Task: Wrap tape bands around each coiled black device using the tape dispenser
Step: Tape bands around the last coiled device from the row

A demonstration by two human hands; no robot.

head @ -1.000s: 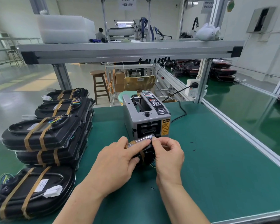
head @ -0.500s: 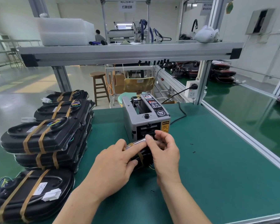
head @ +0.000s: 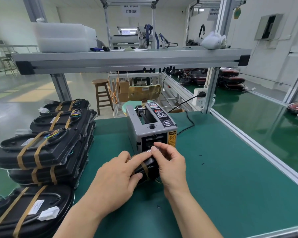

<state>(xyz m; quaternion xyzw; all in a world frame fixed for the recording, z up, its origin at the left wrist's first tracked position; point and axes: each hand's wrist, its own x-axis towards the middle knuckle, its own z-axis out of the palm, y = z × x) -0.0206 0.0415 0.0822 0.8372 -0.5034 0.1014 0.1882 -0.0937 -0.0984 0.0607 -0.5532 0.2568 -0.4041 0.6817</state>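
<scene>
The right hand [head: 170, 162] has lifted to the tape dispenser [head: 151, 127] outlet and pinches a fresh tape strip [head: 145, 152]. The left hand [head: 117, 177] grips the coiled black device [head: 150, 163] on the green mat [head: 230, 169], just before the dispenser. The strip should be pulled straight and laid taut, well apart from the tan band [head: 144, 168].

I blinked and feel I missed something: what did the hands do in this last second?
The right hand moved its fingers up from the top of the black device to the tape dispenser outlet, where they seem to pinch a shiny tape strip. The left hand kept gripping the device. The taped stacks did not move.
</scene>
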